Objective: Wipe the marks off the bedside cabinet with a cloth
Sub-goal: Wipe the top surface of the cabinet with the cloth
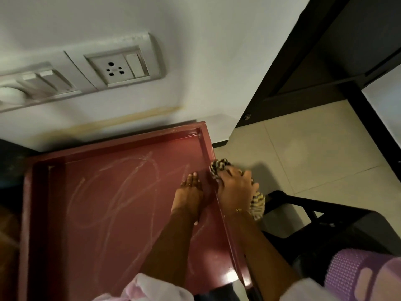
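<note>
The bedside cabinet (65, 235) has a dark red top with a raised rim, seen from above. Pale chalky marks (130, 192) loop across most of the top. My left hand (191, 192) lies flat, palm down, on the top near the right rim, fingers together. My right hand (236, 187) is closed on a striped beige and black cloth (219, 167), pressed against the cabinet's right rim. One end of the cloth hangs below my wrist, outside the cabinet.
A white wall with a switch and socket plate (117, 66) stands behind the cabinet. A black chair (325, 220) sits right of the cabinet on the pale tiled floor (303, 153). A dark door frame (293, 61) rises at the upper right.
</note>
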